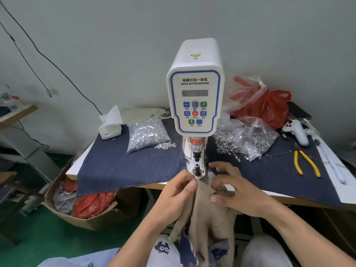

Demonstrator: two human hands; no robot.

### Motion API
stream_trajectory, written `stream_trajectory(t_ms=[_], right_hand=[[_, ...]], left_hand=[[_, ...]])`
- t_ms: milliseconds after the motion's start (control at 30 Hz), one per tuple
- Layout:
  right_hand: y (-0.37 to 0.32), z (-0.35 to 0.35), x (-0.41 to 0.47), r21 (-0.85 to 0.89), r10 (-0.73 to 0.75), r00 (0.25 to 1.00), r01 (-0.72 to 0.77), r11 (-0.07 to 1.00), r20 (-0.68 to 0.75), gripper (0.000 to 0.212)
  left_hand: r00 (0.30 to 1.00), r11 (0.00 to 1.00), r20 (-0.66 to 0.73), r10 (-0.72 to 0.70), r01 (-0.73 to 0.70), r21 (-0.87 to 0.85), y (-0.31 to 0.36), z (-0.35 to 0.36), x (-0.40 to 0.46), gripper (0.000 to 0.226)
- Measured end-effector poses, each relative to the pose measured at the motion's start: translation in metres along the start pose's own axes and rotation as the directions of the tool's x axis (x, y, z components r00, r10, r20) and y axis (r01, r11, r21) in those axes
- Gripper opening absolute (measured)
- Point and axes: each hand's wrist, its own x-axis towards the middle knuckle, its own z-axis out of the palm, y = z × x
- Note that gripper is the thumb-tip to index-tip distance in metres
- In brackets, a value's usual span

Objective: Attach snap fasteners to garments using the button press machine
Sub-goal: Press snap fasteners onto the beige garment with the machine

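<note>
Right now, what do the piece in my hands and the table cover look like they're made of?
Garment: soft beige fabric, matte, possibly fleecy knit; it drapes and folds limply between the left hand and right hand. Table cover: dark blue woven cloth, denim-like, matte, lying flat with a raw edge.

I am seeing a tissue box (110, 128) sitting at the back left of the dark blue cloth (123, 166) that is covering the table (344, 191). Yellow-handled pliers (306, 162) are lying on the right part of that cloth, and a white handheld controller (296, 132) is resting just beyond them — red buttons facing up. A red plastic bag (269, 110) is slumping against the wall behind, with a dark phone (298, 110) lying beside it. Down on the green floor (28, 243), a cardboard box (81, 218) is holding more red bags. A black cable (44, 54) is hanging across the wall — slack, running down behind the table.
</note>
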Motion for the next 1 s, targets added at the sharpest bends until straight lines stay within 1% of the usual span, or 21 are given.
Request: stream_trajectory(t_ms=[33, 67, 100, 167, 200, 233, 300, 367, 433, 467, 533, 600, 633, 700, 733, 800, 833, 900, 933, 967, 1000], right_hand=[[-0.001, 0.002, 0.002, -0.01, -0.051, 0.996, 0.05, 0.999, -0.075, 0.029], [-0.002, 0.003, 0.003, 0.013, -0.084, 0.99, 0.086, 0.996, -0.115, 0.028], [-0.001, 0.004, 0.004, 0.071, -0.085, 0.99, 0.094, 0.993, -0.111, 0.022], [0.0, 0.003, 0.004, 0.203, -0.03, 0.999, 0.033, 0.979, -0.015, 0.015], [0.001, 0.004, 0.005, 0.242, -0.005, 1.0, -0.001, 0.97, 0.024, 0.016], [0.003, 0.005, 0.006, 0.25, 0.012, 0.999, -0.02, 0.968, 0.032, 0.018], [0.007, 0.007, 0.009, 0.224, 0.026, 1.0, -0.025, 0.974, -0.004, 0.021], [0.008, 0.009, 0.011, 0.215, 0.019, 1.0, -0.015, 0.976, -0.018, 0.02], [0.009, 0.009, 0.011, 0.209, -0.011, 1.0, 0.012, 0.978, -0.004, 0.02], [0.009, 0.009, 0.011, 0.211, -0.035, 0.999, 0.032, 0.977, 0.009, 0.014], [0.007, 0.008, 0.012, 0.252, -0.058, 0.997, 0.044, 0.967, 0.048, 0.011], [0.003, 0.008, 0.016, 0.253, -0.016, 0.995, -0.009, 0.968, 0.094, 0.02], [0.001, 0.008, 0.018, 0.211, 0.005, 0.994, -0.028, 0.977, 0.108, 0.026], [0.0, 0.009, 0.022, 0.107, 0.015, 0.993, -0.028, 0.994, 0.119, 0.025], [-0.001, 0.008, 0.023, 0.07, 0.006, 0.993, -0.014, 0.997, 0.119, 0.023], [-0.001, 0.008, 0.023, 0.042, -0.027, 0.993, 0.022, 0.999, 0.118, 0.029], [-0.001, 0.007, 0.023, 0.05, -0.036, 0.992, 0.03, 0.998, 0.117, 0.029], [-0.003, 0.007, 0.021, 0.141, -0.052, 0.991, 0.034, 0.989, 0.125, 0.027], [-0.003, 0.007, 0.021, 0.188, -0.062, 0.987, 0.034, 0.982, 0.15, 0.029], [-0.004, 0.006, 0.02, 0.21, -0.071, 0.978, 0.029, 0.977, 0.195, 0.032], [-0.005, 0.005, 0.021, 0.205, -0.07, 0.963, 0.016, 0.979, 0.259, 0.039]], left_hand=[[1.0, 1.0, -0.003, -0.002, 0.002, 0.025, 0.0, 0.0, 0.003, 0.026], [1.0, 0.999, 0.002, -0.008, 0.008, 0.05, -0.001, 0.0, 0.006, 0.022], [1.0, 0.997, 0.01, -0.011, 0.01, 0.072, -0.002, 0.0, 0.008, 0.017], [1.0, 0.997, 0.021, -0.006, 0.005, 0.081, -0.005, 0.0, 0.01, 0.014], [1.0, 0.999, 0.021, -0.01, 0.009, 0.052, -0.006, 0.001, 0.009, 0.015], [1.0, 1.0, 0.015, -0.013, 0.013, 0.005, -0.007, 0.002, 0.009, 0.018], [1.0, 0.997, -0.018, -0.015, 0.014, -0.076, -0.008, 0.0, 0.008, 0.023], [0.999, 0.989, -0.024, -0.04, 0.036, -0.142, -0.007, -0.004, 0.009, 0.022], [0.998, 0.981, 0.013, -0.068, 0.07, -0.182, -0.005, -0.009, 0.009, 0.018], [0.996, 0.98, 0.046, -0.079, 0.086, -0.18, -0.004, -0.01, 0.009, 0.017], [0.99, 0.981, 0.094, -0.106, 0.12, -0.155, -0.003, -0.011, 0.007, 0.015], [0.987, 0.983, 0.106, -0.121, 0.134, -0.127, -0.003, -0.013, 0.006, 0.016], [0.987, 0.985, 0.1, -0.124, 0.135, -0.11, -0.004, -0.014, 0.006, 0.018], [0.989, 0.99, 0.085, -0.122, 0.128, -0.058, -0.008, -0.015, 0.006, 0.017], [0.99, 0.993, 0.081, -0.114, 0.116, -0.025, -0.009, -0.015, 0.006, 0.016], [0.993, 0.995, 0.078, -0.091, 0.088, 0.044, -0.009, -0.013, 0.005, 0.015], [0.993, 0.994, 0.08, -0.085, 0.079, 0.072, -0.008, -0.011, 0.004, 0.015], [0.993, 0.993, 0.083, -0.087, 0.08, 0.088, -0.005, -0.009, 0.003, 0.016], [0.991, 0.995, 0.095, -0.093, 0.088, 0.057, -0.003, -0.009, 0.002, 0.017], [0.987, 0.994, 0.123, -0.104, 0.107, -0.023, -0.001, -0.009, 0.001, 0.019], [0.981, 0.981, 0.156, -0.119, 0.141, -0.137, 0.002, -0.01, 0.001, 0.021]])
